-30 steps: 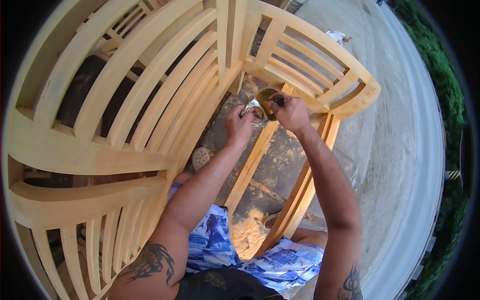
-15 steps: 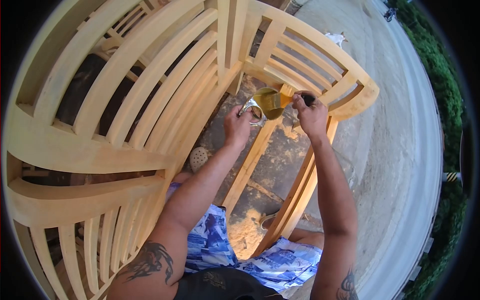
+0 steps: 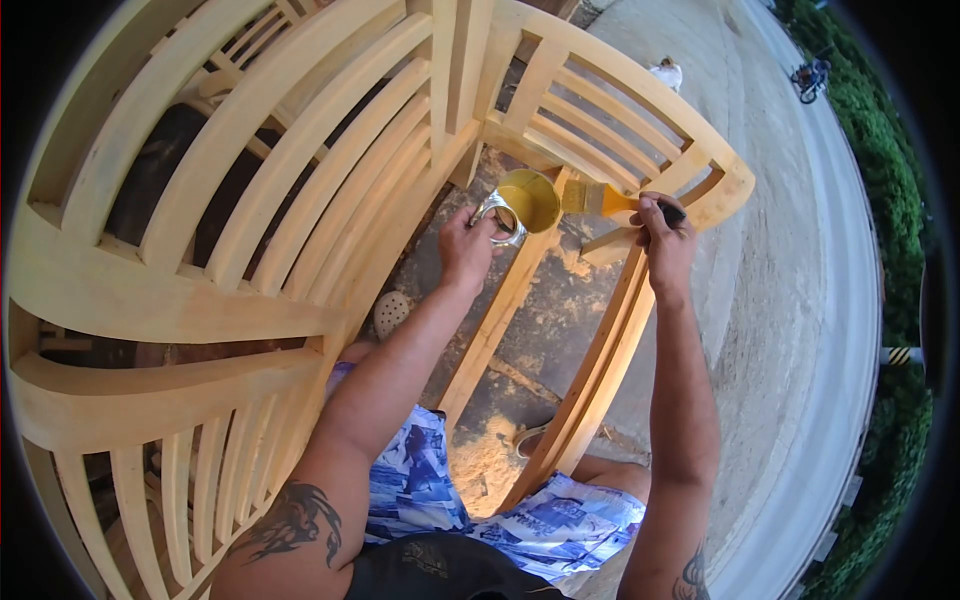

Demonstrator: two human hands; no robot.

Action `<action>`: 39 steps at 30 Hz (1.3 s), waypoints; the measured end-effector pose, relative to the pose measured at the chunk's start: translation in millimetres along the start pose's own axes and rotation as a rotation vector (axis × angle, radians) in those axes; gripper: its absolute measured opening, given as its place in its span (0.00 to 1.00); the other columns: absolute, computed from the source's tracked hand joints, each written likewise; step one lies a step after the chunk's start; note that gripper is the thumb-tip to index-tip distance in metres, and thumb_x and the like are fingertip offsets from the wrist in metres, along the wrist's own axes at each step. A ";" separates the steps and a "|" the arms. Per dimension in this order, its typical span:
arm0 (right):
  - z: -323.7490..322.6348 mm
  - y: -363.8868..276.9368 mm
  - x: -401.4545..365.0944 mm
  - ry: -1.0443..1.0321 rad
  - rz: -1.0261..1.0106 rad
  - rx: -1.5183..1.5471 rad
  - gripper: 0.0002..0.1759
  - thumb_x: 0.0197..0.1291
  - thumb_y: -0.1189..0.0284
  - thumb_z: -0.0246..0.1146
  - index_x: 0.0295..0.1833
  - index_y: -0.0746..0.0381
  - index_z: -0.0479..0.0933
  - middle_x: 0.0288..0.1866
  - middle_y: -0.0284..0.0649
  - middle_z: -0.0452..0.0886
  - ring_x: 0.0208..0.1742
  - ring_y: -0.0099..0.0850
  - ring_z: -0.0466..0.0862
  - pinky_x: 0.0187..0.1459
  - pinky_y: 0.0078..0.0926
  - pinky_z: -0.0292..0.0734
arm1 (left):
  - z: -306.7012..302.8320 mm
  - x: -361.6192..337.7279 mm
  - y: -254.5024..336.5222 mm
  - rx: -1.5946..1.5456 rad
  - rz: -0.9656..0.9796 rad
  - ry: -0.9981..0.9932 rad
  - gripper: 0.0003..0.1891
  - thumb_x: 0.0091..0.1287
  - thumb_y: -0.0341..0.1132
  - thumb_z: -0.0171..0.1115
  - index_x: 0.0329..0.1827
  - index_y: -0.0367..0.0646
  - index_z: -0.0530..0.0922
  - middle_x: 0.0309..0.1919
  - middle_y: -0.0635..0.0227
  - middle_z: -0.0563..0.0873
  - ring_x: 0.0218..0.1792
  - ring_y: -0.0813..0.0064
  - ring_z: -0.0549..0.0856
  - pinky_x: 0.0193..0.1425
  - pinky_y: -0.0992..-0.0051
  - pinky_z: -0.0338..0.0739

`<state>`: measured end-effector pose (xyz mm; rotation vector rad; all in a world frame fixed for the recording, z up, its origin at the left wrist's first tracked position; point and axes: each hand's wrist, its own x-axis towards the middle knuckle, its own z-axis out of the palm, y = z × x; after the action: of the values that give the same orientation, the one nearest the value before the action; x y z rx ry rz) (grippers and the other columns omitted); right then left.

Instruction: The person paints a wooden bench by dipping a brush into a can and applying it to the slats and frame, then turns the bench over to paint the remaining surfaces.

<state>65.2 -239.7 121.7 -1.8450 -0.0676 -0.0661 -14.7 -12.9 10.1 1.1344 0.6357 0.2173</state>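
Observation:
My left hand (image 3: 468, 248) is closed on the handle of a metal mug (image 3: 528, 200), tilted so that its yellowish inside shows. In my right hand (image 3: 664, 245) is a paintbrush (image 3: 604, 199) with a yellow handle and a dark end. Its bristles point left, just beside the mug's rim and apart from it. Both hands are above the open seat frame of a wooden bench (image 3: 500, 310). The bench's slatted side (image 3: 610, 130) is just beyond the brush.
The slatted bench back (image 3: 170, 300) curves along my left. A front rail (image 3: 585, 385) runs by my right leg. Sawdust (image 3: 490, 465) lies on the dark ground. A white animal (image 3: 666, 73) is beyond the bench, and a motorcycle (image 3: 810, 78) is on the road (image 3: 820, 250).
My right hand has moved right, bringing the paintbrush out of the mug. The mug has shifted slightly left. The motorcycle has come further into view along the road.

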 end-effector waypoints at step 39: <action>22.7 6.0 -84.0 -0.093 0.193 1.173 0.18 0.70 0.65 0.58 0.58 0.65 0.76 0.35 0.47 0.87 0.27 0.38 0.86 0.32 0.34 0.85 | -1.8 3.4 -7.2 -0.073 -0.109 0.016 0.08 0.69 0.26 0.58 0.49 0.39 0.78 0.43 0.65 0.87 0.44 0.73 0.90 0.39 0.72 0.86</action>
<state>-17.7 -220.5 103.1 -0.6741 0.0128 0.1674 -14.1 -13.0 2.0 1.0257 0.6967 0.1551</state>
